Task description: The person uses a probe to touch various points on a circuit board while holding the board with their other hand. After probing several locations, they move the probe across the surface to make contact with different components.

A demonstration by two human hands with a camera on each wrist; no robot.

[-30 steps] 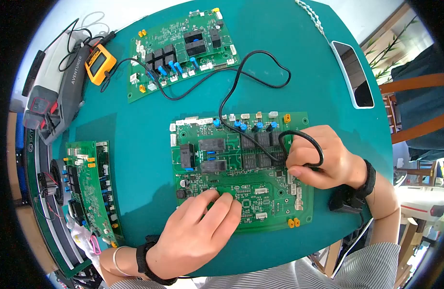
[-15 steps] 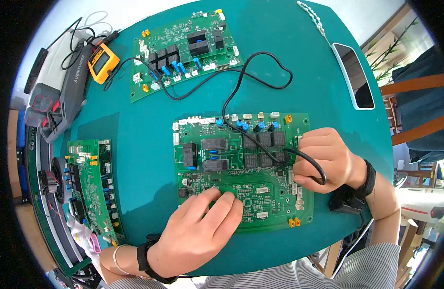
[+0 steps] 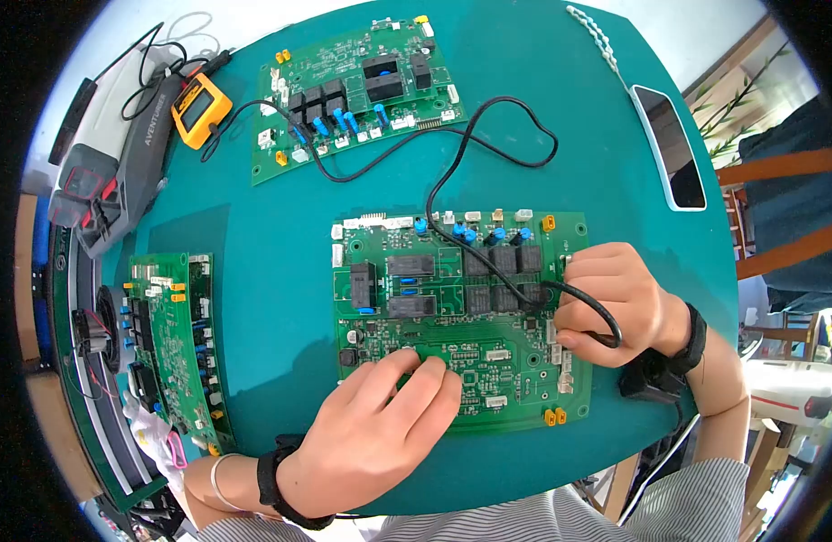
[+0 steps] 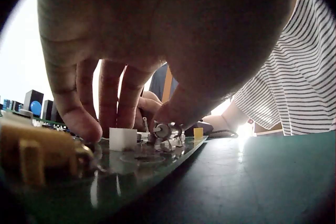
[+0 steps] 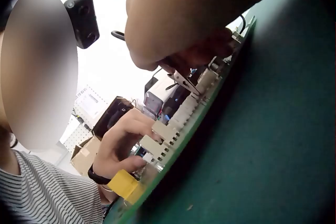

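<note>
A green circuit board (image 3: 416,332) lies flat in front of me, with black relays (image 3: 477,300), blue capacitors and white sockets on it. My left hand (image 3: 380,425) rests on its near edge, fingers extended down and fingertips touching the board. At the right edge my right hand (image 3: 615,298) grips a metal-tipped probe (image 5: 185,83) on a black cable (image 3: 589,305). The probe's pointed tip stands at the row of white sockets (image 5: 184,112) in the right wrist view. Its handle is hidden inside the curled fingers. The cable runs back to a yellow meter (image 3: 200,110).
A second circuit board (image 3: 362,99) lies at the back, and more boards (image 3: 168,343) stand on edge at the left. A phone (image 3: 671,149) lies at the right. A grey Aventurier case (image 3: 136,163) is beyond the meter. The cable arcs over the green mat (image 3: 280,271).
My right hand has shifted slightly toward me and outward along the board's right edge, and the cable loop over it has dropped lower. The left hand keeps its place on the board.
</note>
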